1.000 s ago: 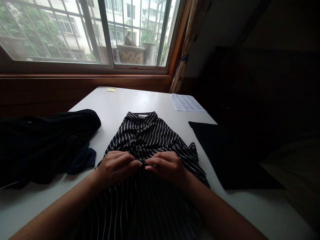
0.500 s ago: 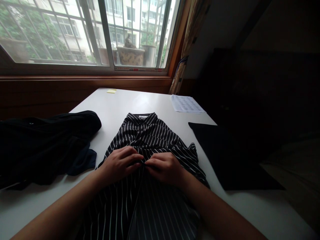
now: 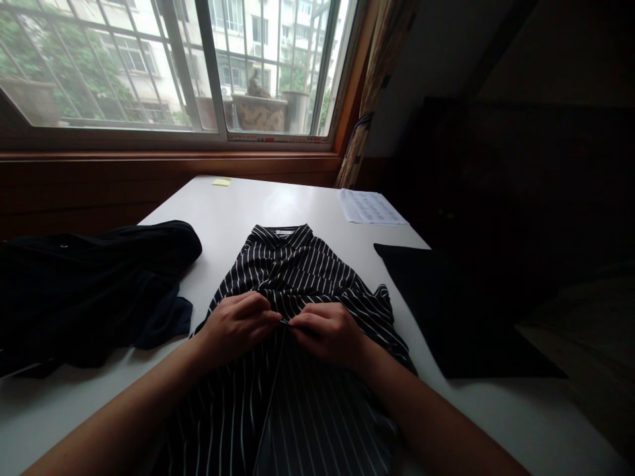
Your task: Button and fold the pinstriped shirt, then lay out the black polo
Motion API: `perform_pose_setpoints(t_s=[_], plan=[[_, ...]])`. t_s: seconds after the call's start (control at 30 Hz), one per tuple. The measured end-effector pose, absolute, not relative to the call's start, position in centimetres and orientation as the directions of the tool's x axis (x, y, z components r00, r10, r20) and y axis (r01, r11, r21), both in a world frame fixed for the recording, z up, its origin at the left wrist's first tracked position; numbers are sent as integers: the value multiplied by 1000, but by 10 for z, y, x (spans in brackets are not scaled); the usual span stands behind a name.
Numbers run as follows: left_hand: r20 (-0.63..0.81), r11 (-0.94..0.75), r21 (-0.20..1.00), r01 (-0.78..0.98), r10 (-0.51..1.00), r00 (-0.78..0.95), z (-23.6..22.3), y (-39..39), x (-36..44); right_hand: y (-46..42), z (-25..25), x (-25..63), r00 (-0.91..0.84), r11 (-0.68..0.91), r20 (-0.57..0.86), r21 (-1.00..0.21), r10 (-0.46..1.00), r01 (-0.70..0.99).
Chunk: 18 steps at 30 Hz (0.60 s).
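While the left hand (image 3: 241, 328) is pinching the striped shirt (image 3: 292, 274) at its front, fingertips nearly together, the right hand (image 3: 325, 330), curled in, is gripping the same spot just beside it. The shirt is lying on the white table (image 3: 292, 203) between dark clothing (image 3: 99, 284) and a flat black piece (image 3: 461, 317); farther off, papers (image 3: 372, 207) are resting, with a window (image 3: 268, 46) rising beyond.

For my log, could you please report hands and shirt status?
Left fingers, right fingers pinching black, white-striped collared shirt mid-front. Collar at far end. Dark fabric garment lies left, not covering shirt.
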<state>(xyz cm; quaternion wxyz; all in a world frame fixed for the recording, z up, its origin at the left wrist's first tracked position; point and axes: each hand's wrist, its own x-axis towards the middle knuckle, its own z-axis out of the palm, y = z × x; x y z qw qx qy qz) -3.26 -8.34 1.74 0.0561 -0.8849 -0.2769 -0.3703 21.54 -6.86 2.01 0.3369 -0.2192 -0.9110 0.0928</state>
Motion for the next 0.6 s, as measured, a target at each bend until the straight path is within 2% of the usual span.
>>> perform_pose_setpoints(t_s=[0.13,0.27,0.6], plan=[[685,-830,85,552,450,573,18,-83,-33,-69,21,215,-661,880,581,-335,475,338],[687,-828,48,558,433,583,18,-84,-33,-69,22,216,-619,852,590,-422,518,310],[734,-811,76,580,439,519,21,-87,-31,-71,25,216,-565,804,593,-541,574,248]])
